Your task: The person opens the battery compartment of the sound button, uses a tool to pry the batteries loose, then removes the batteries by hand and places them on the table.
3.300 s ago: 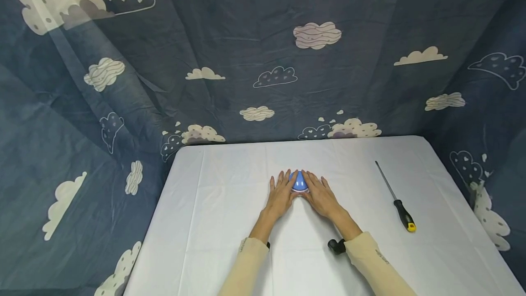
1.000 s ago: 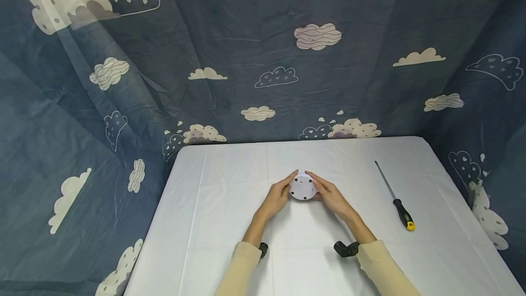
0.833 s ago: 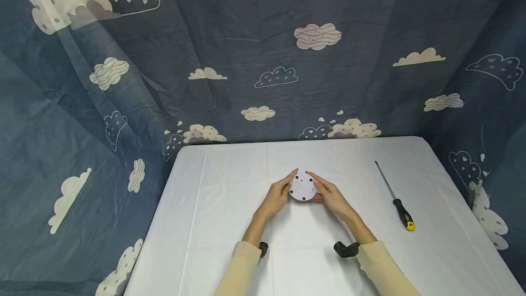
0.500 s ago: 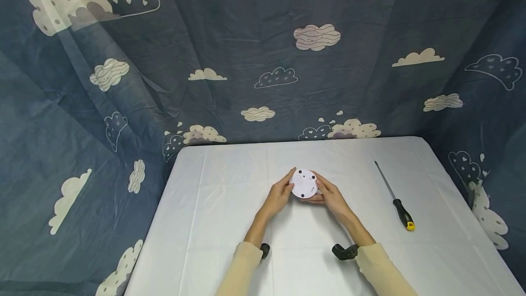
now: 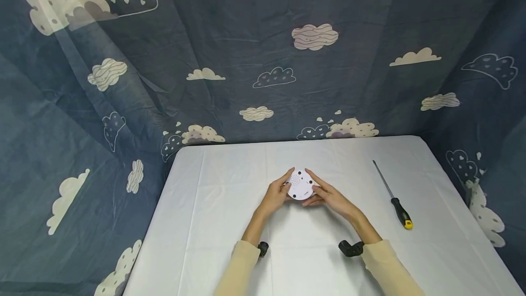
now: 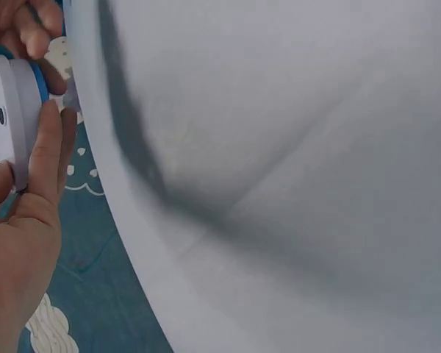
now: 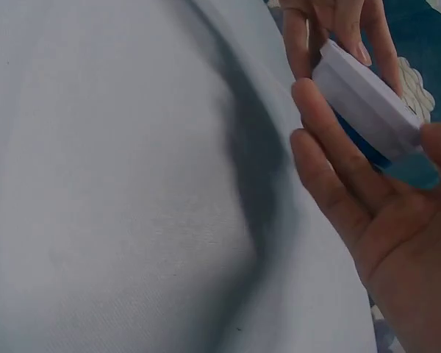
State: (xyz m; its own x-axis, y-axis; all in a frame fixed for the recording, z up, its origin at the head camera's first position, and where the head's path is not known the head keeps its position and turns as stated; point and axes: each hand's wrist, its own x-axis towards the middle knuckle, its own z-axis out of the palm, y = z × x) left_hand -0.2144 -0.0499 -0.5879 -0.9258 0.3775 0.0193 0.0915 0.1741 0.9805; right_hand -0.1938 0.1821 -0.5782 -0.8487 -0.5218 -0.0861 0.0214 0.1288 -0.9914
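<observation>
White disc (image 5: pixel 301 187) (blue-backed) sits pinched between left hand (image 5: pixel 274 198) and right hand (image 5: pixel 334 199)

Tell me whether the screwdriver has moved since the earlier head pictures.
No. Against the table, the screwdriver keeps its place and direction, tip toward the far edge; only the whole view shifts slightly.
</observation>
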